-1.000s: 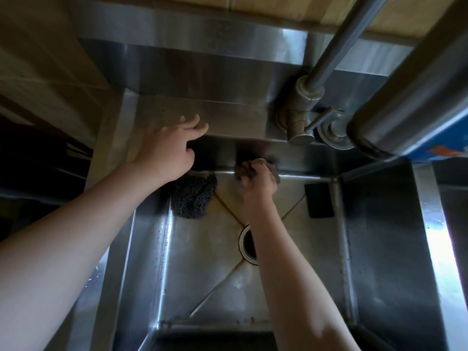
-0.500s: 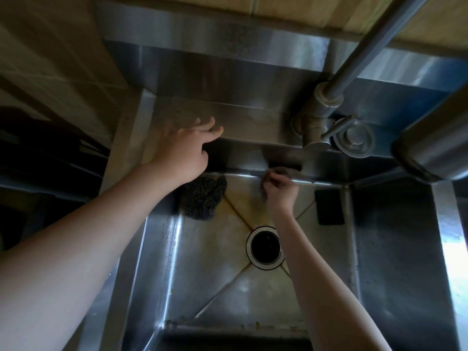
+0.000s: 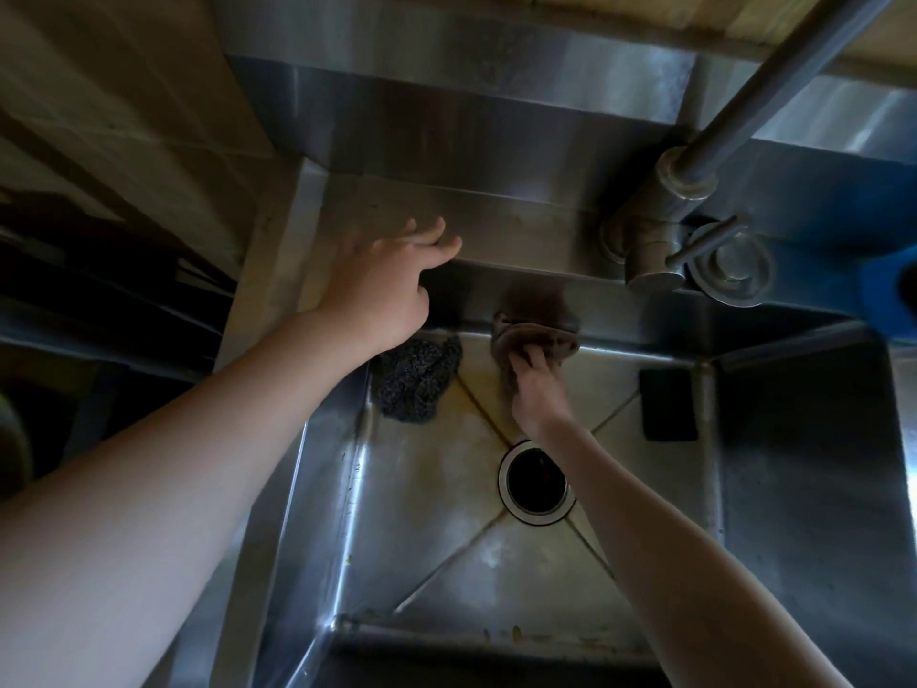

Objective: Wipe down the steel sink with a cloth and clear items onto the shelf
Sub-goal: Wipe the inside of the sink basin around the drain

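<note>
One change: cloth (image 3: 538,340), bunched half a second ago, is being spread along sink (image 3: 426,494) far wall | right hand (image 3: 538,389) fingers being clamped on it | left hand (image 3: 382,295) fingers being held apart on far-left ledge | scourer (image 3: 414,377) not yet shelved

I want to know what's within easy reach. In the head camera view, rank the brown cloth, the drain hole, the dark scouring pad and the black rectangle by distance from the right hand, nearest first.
1. Brown cloth: under the right hand, at the back wall.
2. Drain hole: just behind the wrist, mid-basin.
3. Dark scouring pad on the left and black rectangle on the right: too close to call.
</note>
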`<state>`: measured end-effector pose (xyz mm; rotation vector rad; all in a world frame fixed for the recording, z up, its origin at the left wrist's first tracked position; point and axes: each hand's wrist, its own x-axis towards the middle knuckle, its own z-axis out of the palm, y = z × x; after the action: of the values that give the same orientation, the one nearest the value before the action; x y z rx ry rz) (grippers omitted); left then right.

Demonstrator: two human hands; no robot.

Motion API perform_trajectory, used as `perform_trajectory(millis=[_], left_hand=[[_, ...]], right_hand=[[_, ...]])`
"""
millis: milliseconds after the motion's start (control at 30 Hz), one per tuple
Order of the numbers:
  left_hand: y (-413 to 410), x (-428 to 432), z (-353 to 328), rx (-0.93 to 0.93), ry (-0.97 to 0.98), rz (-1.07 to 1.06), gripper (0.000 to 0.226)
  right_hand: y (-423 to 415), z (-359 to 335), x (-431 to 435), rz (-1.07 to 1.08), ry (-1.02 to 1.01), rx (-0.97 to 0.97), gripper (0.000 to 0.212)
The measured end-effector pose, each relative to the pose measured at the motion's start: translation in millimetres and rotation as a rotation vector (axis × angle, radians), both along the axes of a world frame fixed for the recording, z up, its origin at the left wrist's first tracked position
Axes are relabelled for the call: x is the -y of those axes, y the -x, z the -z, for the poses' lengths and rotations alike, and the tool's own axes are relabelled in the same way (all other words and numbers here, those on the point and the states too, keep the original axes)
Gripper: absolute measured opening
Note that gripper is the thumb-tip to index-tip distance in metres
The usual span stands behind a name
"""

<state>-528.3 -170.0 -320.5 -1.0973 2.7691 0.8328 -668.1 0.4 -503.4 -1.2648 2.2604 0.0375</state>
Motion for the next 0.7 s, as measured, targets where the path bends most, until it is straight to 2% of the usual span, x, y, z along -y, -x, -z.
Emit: perform_trajectory(millis=[133,233,367,500,700], left_hand=[[0.9,-0.6,-0.8,-0.004,-0.005,-0.009,0.069],[1.0,-1.1,-1.5,0.003,0.004,-0.002,0.068],[0.3,-1.9,-0.8,-0.015,-0.004,-0.014,0.068],[-0.2,-1.5,0.6,-0.018,0.001,-0.009,0.067],[0.2,-1.7,-0.1,-0.008,0.005,-0.019,0.069]], right_hand=[[-11.7,-9.9,-20.2,-0.342,-0.064,0.020,0.067],[-22.0,-16.0,-40.0,-0.445,-0.113,0.030,0.063],[-41.4,-19.9,-60.8,-0.343,-0.153,0.125,0.054],[-60.3,-15.4,-58.2,-0.207,-0.144,0.193,0.059],[-82.6,-13.2,-2.1,0.152,0.105,0.339,0.050]])
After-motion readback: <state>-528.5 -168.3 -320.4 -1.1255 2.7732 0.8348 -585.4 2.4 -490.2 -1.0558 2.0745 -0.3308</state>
